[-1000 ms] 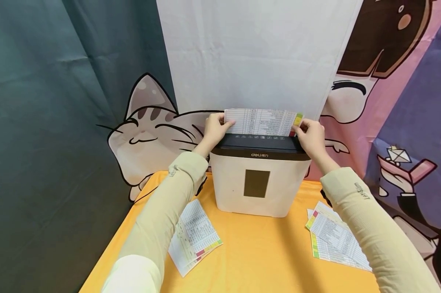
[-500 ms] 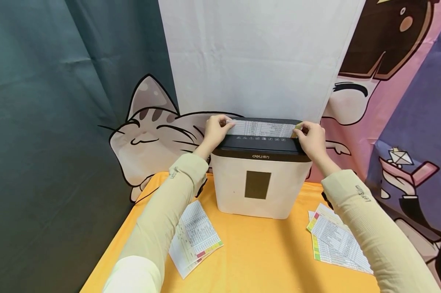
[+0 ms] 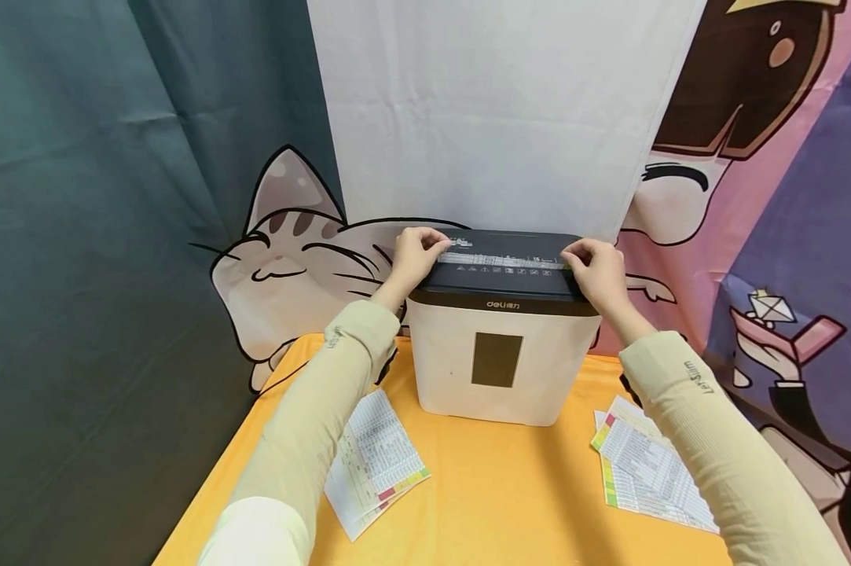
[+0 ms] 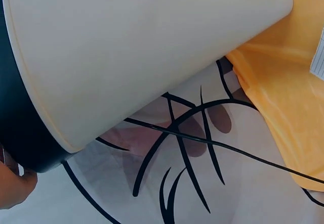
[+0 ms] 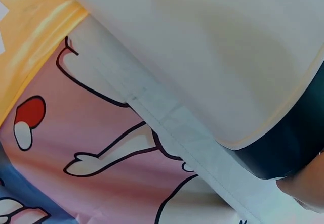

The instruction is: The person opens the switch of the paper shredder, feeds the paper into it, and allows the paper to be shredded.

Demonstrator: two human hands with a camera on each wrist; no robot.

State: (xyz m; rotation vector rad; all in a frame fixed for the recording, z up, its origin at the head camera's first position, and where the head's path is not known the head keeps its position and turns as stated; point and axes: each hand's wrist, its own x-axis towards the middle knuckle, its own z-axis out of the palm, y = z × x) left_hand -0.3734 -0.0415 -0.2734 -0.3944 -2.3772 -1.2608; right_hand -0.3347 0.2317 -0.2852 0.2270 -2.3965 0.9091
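A white paper shredder (image 3: 439,354) with a dark top stands on the table. Only a thin strip of a printed sheet of paper (image 3: 496,260) shows above its slot. My left hand (image 3: 414,255) pinches at the strip's left end, thumb and forefinger together. At the right end my right hand (image 3: 598,269) pinches likewise, right by the slot. In the left wrist view, part of the left hand (image 4: 15,186) shows at the shredder's dark rim. The right wrist view catches a bit of the right hand (image 5: 306,186) at the opposite rim. The fingertips are hidden in both wrist views.
Several printed sheets (image 3: 379,448) lie fanned on the left of the yellow tablecloth (image 3: 489,487). More sheets (image 3: 651,464) overlap on the right, partly under my right sleeve. A thin black cord (image 4: 238,150) runs beside the shredder. Printed curtains (image 3: 503,118) hang close behind.
The sheet has sunk down into the shredder's slot, from a tall upright piece to a thin strip. Both hands have stayed at its ends and moved very little.
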